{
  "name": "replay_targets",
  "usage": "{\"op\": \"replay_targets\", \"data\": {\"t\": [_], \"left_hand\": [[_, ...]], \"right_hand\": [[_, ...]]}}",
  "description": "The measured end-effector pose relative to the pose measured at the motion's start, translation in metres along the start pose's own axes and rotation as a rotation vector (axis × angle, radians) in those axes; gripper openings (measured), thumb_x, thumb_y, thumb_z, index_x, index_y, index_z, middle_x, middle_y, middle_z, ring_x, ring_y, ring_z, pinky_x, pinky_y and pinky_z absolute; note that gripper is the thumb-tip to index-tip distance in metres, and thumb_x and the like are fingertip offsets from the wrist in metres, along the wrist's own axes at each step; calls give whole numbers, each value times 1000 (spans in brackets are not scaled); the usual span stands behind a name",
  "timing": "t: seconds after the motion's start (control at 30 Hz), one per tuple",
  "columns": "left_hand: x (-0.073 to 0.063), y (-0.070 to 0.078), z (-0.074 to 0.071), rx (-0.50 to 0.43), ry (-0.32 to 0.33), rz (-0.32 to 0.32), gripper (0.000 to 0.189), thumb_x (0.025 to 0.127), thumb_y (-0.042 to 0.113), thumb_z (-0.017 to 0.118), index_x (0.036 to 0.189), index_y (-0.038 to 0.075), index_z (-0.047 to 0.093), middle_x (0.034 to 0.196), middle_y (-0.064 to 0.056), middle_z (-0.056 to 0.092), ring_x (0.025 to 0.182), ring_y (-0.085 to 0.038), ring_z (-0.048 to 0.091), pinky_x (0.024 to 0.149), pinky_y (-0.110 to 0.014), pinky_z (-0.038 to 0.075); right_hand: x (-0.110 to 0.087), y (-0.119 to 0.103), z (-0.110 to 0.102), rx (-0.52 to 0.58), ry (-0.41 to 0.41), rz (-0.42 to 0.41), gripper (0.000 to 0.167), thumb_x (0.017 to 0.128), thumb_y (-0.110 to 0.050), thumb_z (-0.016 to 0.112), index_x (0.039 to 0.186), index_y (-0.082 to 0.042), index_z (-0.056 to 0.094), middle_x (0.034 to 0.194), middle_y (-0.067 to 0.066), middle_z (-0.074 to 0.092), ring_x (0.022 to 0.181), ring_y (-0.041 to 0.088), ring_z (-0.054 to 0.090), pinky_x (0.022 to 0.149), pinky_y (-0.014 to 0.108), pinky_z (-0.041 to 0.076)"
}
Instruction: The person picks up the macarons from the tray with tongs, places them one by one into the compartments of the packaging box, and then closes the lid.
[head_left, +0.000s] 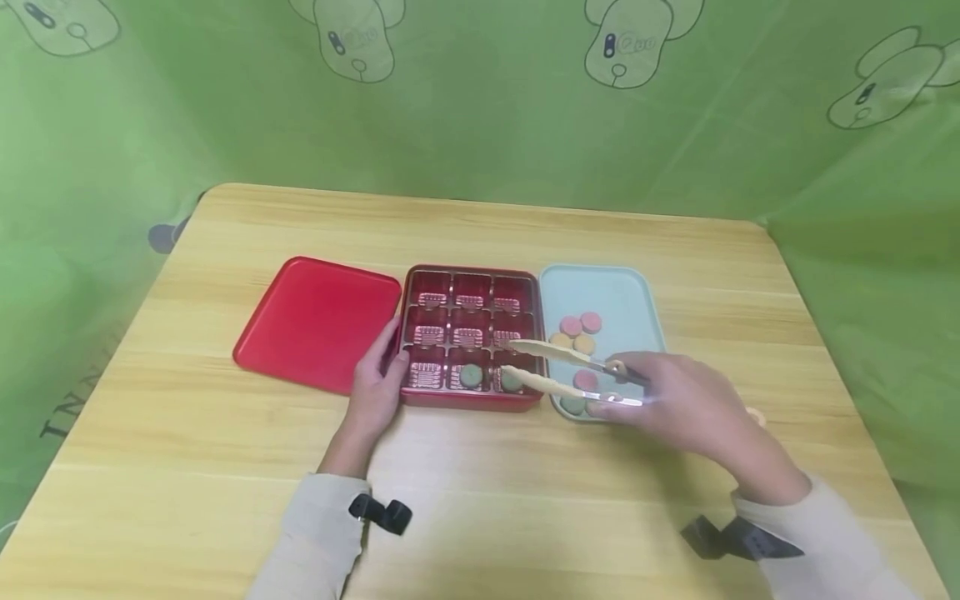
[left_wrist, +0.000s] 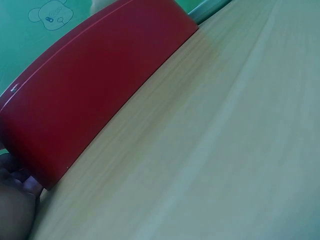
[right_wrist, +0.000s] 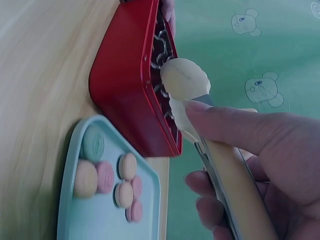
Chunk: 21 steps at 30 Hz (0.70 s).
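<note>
A red box point(head_left: 471, 402) with a clear divided insert stands mid-table. Green macarons lie in its front middle compartment point(head_left: 471, 377) and its front right one point(head_left: 512, 382). My left hand point(head_left: 375, 392) holds the box at its left side, thumb at the rim near the front corner. In my right hand point(head_left: 693, 408) is a pair of tongs point(head_left: 551, 385) with pale, broad tips. The tips are spread apart over the right side of the box, with nothing between them; the lower tip partly covers the front right macaron.
Right beside the box lies a light blue tray point(head_left: 600, 287) with several pink point(head_left: 591, 322), beige point(head_left: 584, 343) and green macarons point(right_wrist: 93, 142), partly hidden by the right hand. A red lid point(head_left: 322, 321) lies flat to the left. A green printed curtain point(head_left: 480, 125) hangs behind the table.
</note>
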<state>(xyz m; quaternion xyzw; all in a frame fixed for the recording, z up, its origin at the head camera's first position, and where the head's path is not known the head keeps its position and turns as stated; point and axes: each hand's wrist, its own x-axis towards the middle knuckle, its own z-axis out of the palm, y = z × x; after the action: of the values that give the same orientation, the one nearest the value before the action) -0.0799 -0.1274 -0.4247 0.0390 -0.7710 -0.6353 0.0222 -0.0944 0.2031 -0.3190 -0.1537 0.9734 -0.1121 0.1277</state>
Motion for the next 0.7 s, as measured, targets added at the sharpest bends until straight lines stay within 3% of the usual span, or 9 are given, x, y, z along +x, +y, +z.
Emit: {"op": "replay_targets", "data": {"t": [0.13, 0.47, 0.7], "left_hand": [[-1, 1, 0, -1, -2, -2, 53, 96, 5, 45, 147, 4, 30, 151, -14, 31, 141, -26, 26, 118, -37, 21], [-1, 3, -1, 16, 0, 16, 54, 95, 5, 45, 147, 2, 29, 151, -16, 31, 141, -28, 26, 117, -38, 22], [9, -27, 1, 14, 6, 35, 54, 96, 9, 47, 148, 11, 30, 152, -9, 32, 142, -24, 25, 118, -38, 21]], "right_hand": [[-8, 9, -6, -16, -15, 19, 67, 68, -76, 60, 107, -22, 67, 80, -5, 63, 67, 14, 52, 54, 28, 41], [-23, 26, -16, -62, -39, 36, 67, 70, -69, 65, 114, -18, 65, 84, 0, 65, 63, 14, 48, 50, 27, 37], [-30, 31, -15, -82, -40, 35, 53, 72, -62, 69, 106, -20, 67, 73, -5, 60, 54, 12, 41, 45, 27, 32]]}}
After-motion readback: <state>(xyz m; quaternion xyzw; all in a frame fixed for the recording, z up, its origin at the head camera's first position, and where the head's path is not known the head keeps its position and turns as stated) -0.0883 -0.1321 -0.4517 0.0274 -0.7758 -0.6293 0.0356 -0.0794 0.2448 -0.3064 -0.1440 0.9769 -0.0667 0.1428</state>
